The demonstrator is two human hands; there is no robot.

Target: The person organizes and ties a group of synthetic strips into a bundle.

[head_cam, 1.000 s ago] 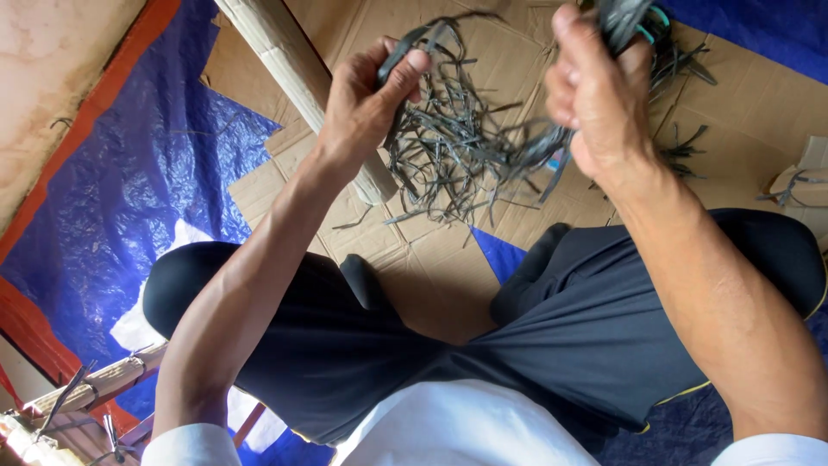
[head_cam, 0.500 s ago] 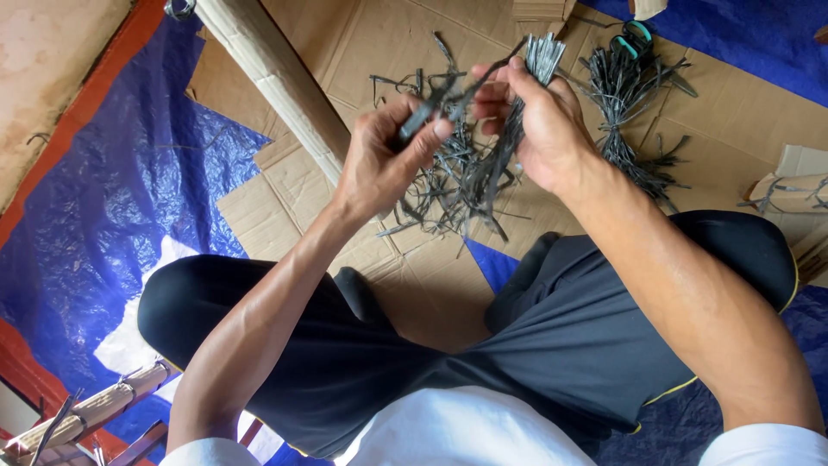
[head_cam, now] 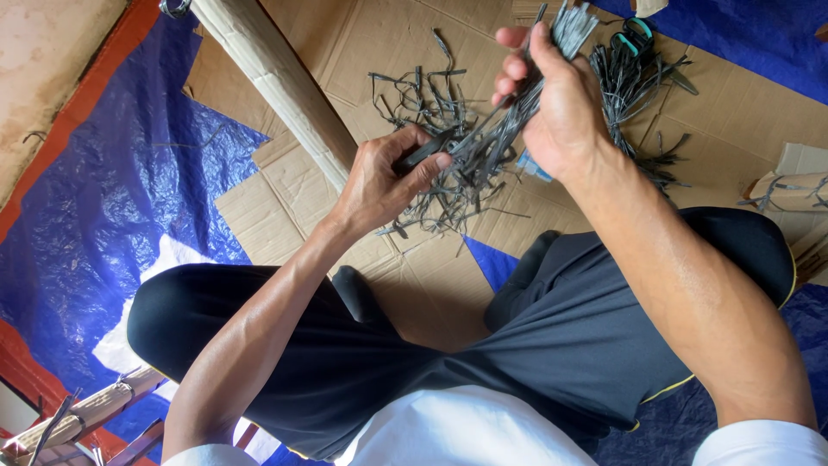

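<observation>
A person sits cross-legged on flattened cardboard (head_cam: 285, 198) laid over a blue tarpaulin (head_cam: 103, 216); a long pale roll (head_cam: 276, 82) lies across the cardboard's upper left. Above its centre, the right hand (head_cam: 561, 112) is clenched round a bundle of thin grey strips (head_cam: 517, 125), while the left hand (head_cam: 388, 181) pinches a single strip's end. The strips look light, springy and easily tangled, best gripped together mid-length. More strips (head_cam: 423, 95) lie loose on the cardboard below.

Your single head-worn camera looks steeply down from close above, facing past your crossed legs (head_cam: 362, 345) to the cardboard (head_cam: 431, 276) and blue tarpaulin (head_cam: 103, 216) on the floor.
</observation>
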